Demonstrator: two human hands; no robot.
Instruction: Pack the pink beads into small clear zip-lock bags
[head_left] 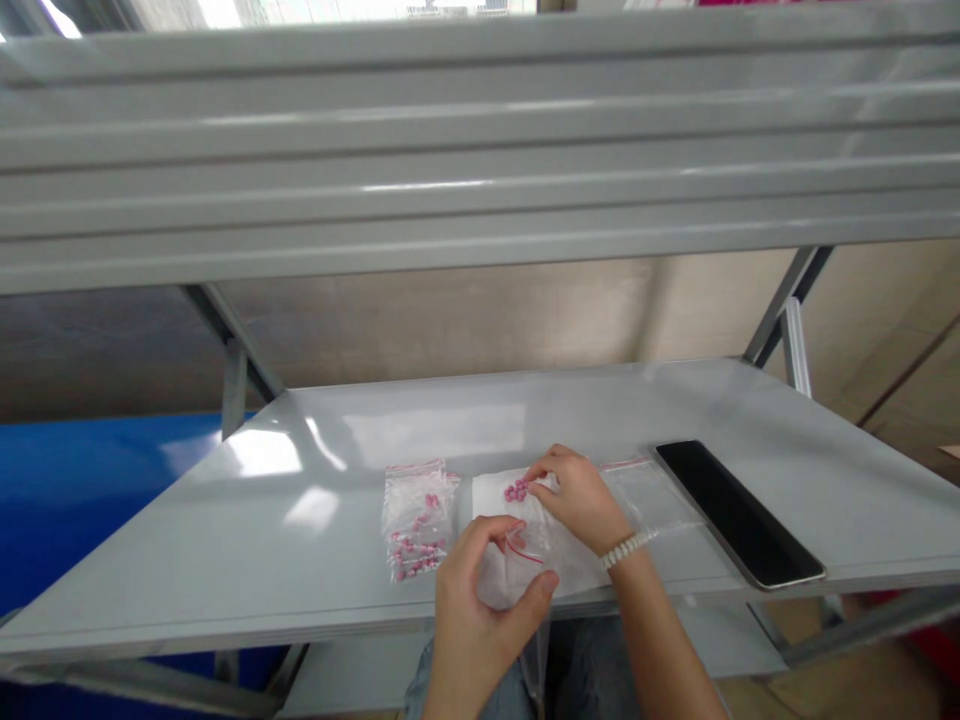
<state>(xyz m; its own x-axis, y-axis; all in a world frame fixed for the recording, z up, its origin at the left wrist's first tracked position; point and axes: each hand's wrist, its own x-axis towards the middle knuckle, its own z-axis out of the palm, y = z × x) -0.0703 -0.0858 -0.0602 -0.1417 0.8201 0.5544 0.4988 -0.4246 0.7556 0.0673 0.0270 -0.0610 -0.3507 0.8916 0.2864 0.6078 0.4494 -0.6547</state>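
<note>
My left hand [484,600] is curled around the mouth of a small clear zip bag [517,560] with a red seal line, its thumb apart from the fingers. Beyond it, my right hand [574,495], with a white beaded bracelet [626,550] on the wrist, has thumb and forefinger bent together at a small cluster of pink beads [515,491]. Those beads lie on a white sheet [487,484]. To the left is a pile of filled zip bags [417,520] with pink beads inside.
A larger clear zip bag [652,495] lies flat to the right of my right hand. Beside it a black tablet-like device [739,510] reaches the front edge of the grey table [330,570]. A grey ribbed shelf [480,150] spans overhead.
</note>
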